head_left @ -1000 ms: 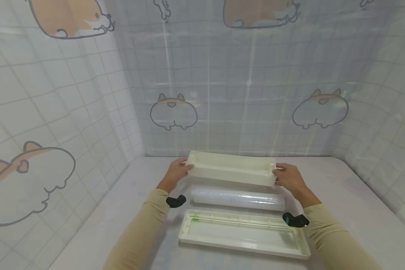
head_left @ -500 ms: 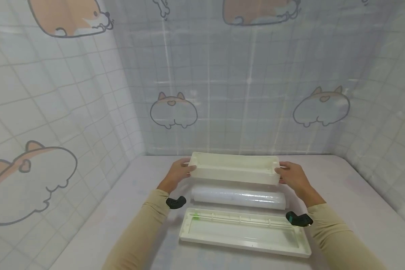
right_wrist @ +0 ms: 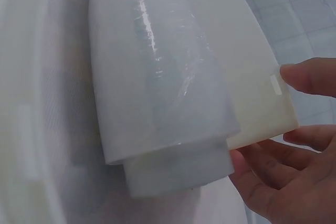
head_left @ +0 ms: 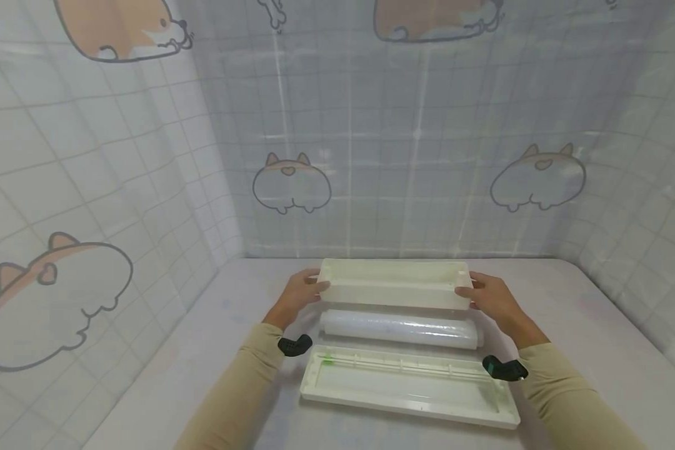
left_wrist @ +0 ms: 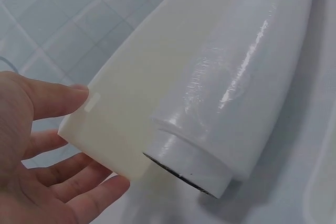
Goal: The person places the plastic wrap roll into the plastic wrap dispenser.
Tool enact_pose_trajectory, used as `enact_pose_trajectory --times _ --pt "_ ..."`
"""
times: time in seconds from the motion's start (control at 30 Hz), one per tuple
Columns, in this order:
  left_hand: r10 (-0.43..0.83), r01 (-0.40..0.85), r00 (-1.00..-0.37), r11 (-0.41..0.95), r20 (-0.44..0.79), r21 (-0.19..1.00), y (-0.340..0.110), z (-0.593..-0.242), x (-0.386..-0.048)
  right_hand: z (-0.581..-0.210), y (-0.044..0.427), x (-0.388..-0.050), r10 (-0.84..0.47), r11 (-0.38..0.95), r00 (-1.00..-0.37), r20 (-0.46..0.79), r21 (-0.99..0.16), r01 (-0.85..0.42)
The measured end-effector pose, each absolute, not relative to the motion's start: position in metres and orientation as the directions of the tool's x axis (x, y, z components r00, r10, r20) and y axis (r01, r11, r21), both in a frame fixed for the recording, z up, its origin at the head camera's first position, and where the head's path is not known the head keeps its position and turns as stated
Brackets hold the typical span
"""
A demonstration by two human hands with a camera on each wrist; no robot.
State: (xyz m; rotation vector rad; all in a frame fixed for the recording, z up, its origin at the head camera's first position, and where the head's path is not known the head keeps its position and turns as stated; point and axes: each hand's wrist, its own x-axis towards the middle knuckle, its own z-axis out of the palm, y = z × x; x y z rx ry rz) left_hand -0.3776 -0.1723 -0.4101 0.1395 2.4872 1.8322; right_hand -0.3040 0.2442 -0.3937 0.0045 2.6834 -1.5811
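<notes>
The walls [head_left: 382, 112] are pale with gray squares, and they have funny dogs drawn on them. A light table [head_left: 568, 312] sits below. Near the back of the table, two hands hold a long cream box [head_left: 394, 296] with its open side showing. The left hand [head_left: 300, 292] pinches one end, with its thumb on the front and its fingers around the end. The right hand [head_left: 494, 302] pinches the other end the same way. I can't tell if the box touches the table. Just in front of it lies a shiny clear roll [head_left: 399, 329], with a tube poking out at both ends. Nearest the person is a flat cream tray [head_left: 405, 411] with low sides, thin bars and a green bit [head_left: 328, 360]. Both sleeves [head_left: 562, 381] are tan, and a small black thing [head_left: 295, 345] sits at each wrist
</notes>
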Motion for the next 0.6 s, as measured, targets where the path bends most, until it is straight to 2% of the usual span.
enact_pose_trajectory --times 0.3,0.6 --pt "0.117 0.051 -0.993 0.269 0.02 0.962 -0.1722 -0.4148 -0.3728 -0.3969 0.2451 -0.3044 -0.017 0.475 -1.0 -0.001 -0.88 -0.007" --pt "0.118 0.054 -0.993 0.302 0.019 0.952 -0.1698 -0.4168 -0.3696 -0.4001 0.2482 -0.3041 -0.021 0.468 -1.0 -0.021 -0.884 0.009"
